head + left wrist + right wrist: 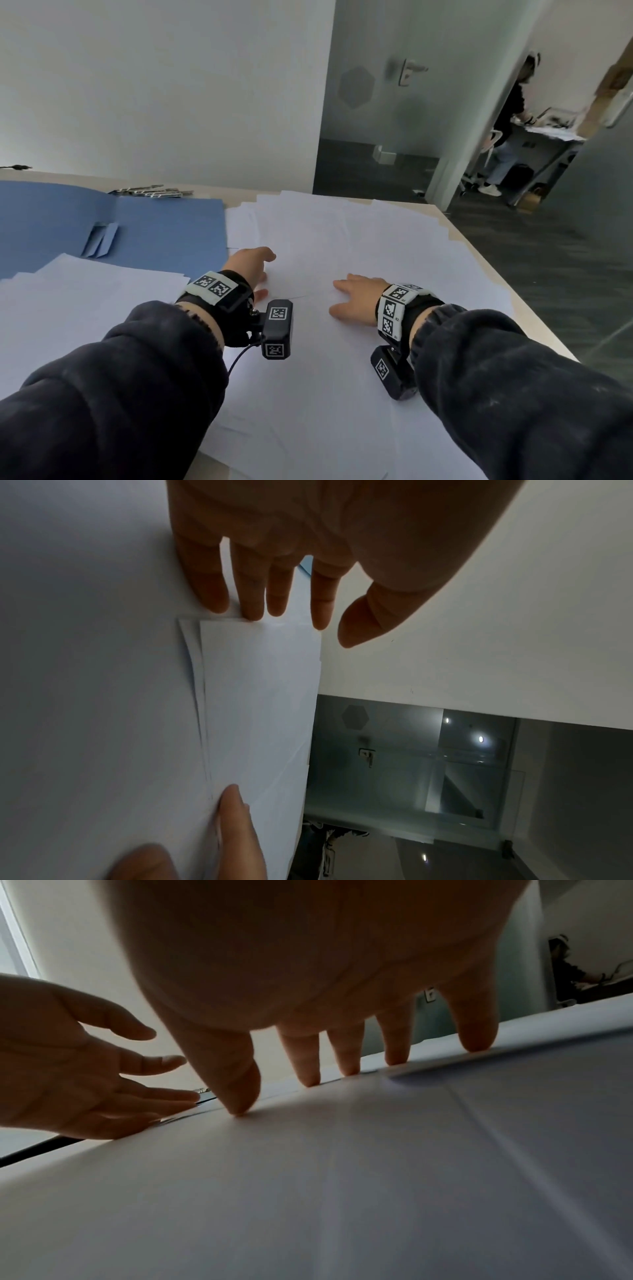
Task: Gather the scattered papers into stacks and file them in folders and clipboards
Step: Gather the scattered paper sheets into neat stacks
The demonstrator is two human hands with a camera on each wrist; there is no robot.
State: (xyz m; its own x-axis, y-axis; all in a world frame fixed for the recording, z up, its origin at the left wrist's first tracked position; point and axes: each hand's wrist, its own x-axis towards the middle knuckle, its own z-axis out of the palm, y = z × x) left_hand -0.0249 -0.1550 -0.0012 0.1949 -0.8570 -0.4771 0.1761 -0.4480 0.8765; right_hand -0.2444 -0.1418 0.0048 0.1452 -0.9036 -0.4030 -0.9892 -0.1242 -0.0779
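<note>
White papers [342,233] lie scattered and overlapping across most of the table. My left hand [255,265] rests on them with straight fingers. In the left wrist view its fingertips [253,612] touch the near edge of a small uneven stack of sheets [260,696]. My right hand [346,294] lies a little to the right, fingers spread. Its fingertips [308,1080] and thumb press down on the top sheet [342,1177]. Neither hand grips anything. An open blue folder [154,229] lies at the left.
Several metal binder clips [154,192] lie behind the folder near the wall. More loose sheets [85,298] overlap the folder's near edge. The table's right edge [479,246] drops to dark floor. A person [510,113] stands far off through the doorway.
</note>
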